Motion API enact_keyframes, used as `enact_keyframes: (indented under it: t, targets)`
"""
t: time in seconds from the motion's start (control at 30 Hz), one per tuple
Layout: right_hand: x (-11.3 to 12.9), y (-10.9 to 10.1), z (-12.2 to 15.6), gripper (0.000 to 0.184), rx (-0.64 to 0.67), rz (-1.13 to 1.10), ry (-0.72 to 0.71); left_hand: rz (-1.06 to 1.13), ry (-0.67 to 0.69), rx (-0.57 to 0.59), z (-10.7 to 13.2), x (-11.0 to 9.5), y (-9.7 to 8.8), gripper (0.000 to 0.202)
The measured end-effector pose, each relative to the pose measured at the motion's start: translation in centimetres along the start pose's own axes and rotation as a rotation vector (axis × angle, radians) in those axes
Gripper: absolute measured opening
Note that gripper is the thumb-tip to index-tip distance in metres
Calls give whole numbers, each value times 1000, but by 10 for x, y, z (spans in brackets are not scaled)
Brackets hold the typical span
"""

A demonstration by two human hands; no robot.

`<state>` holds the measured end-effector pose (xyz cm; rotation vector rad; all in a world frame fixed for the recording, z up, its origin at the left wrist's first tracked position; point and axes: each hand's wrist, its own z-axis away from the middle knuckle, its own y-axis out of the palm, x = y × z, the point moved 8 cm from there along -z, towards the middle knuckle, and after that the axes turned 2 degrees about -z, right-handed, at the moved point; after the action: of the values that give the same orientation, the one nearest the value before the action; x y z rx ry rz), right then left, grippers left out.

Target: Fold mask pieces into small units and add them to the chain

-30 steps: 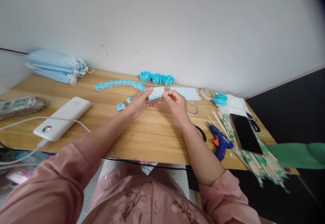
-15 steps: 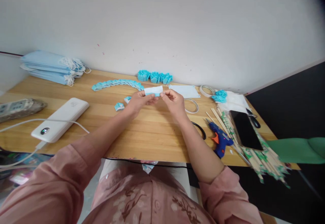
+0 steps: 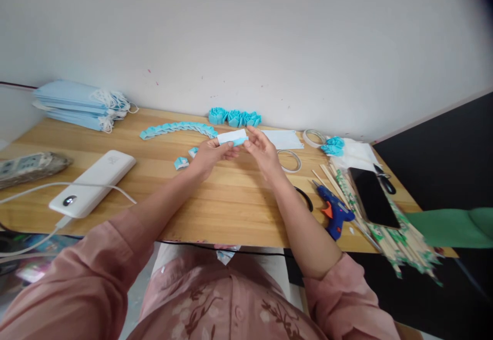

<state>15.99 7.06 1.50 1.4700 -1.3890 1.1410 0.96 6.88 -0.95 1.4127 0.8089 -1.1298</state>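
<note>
— What do we have closest to us?

— A pink shirt (image 3: 227,312) with brown sprigs on its front, then the near edge of a wooden desk (image 3: 231,211). On its right side we see a blue glue gun (image 3: 334,210), next to wooden sticks (image 3: 404,251) in green-printed wrappers, with a phone (image 3: 373,197) lying over them. On the left lies a white power bank (image 3: 98,178).

— And the hands?

— They are close to each other over the middle of the desk. The left hand (image 3: 210,157) is clamped on a folded mask piece (image 3: 232,136), white above with a blue band along its near edge. The right hand (image 3: 265,157) has thumb and index finger parted at the piece's right end; we cannot tell whether the thumb touches it.

— What do we find past them?

— A flat mask (image 3: 285,140) just behind the right hand, and a pleated blue strip (image 3: 175,129) curving off to the left. Farther back, three blue roses (image 3: 234,118) sit in a row near the wall (image 3: 246,37), and at far left we see a stack of masks (image 3: 71,102).
</note>
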Motion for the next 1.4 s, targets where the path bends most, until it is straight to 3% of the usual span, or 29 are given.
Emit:
enact_keyframes:
  t: [0.1, 0.27, 0.5, 0.8, 1.2, 1.4]
  targets:
    - [-4, 2, -1, 58, 23, -3, -3, -18, 1, 21, 1, 0, 3, 41]
    - [-6, -5, 0, 45, -48, 65, 5, -48, -41, 35, 3, 5, 6, 37]
    - [-8, -7, -1, 42, -85, 32, -2, -56, -37, 74, 1, 6, 7, 42]
    - [1, -11, 2, 23, -135, 93, -12, -60, -25, 64, 1, 6, 4, 41]
    - [-6, -5, 2, 31, -59, 187, 41, 25, 7, -121, -2, -2, -13, 25]
    - [-10, 1, 6, 34, -42, 204, 53, 115, -45, -47, -1, 3, -2, 28]
